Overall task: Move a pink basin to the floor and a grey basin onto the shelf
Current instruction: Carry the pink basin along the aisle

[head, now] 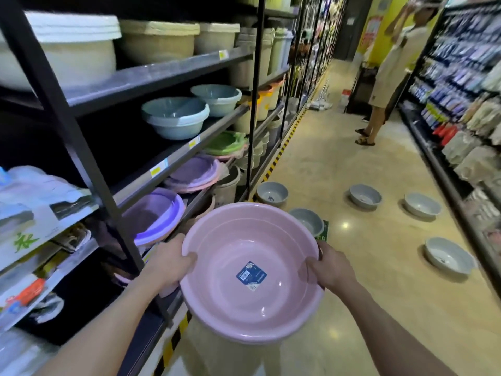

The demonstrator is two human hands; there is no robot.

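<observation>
Pink basin [252, 272] held above the floor [366, 267] beside the shelf [162, 77], left hand [169, 263] and right hand [332, 267] each clasping its rim; grey basins [364, 195] on floor.

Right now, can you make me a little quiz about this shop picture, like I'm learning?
1. True or false: the pink basin is lying on the floor.
2. How many grey basins stand on the floor?
3. What sits inside the pink basin: A a blue label, B a sponge, C water?

Key: 1 false, the left hand and right hand hold its rim. 2 five. 3 A.
</observation>
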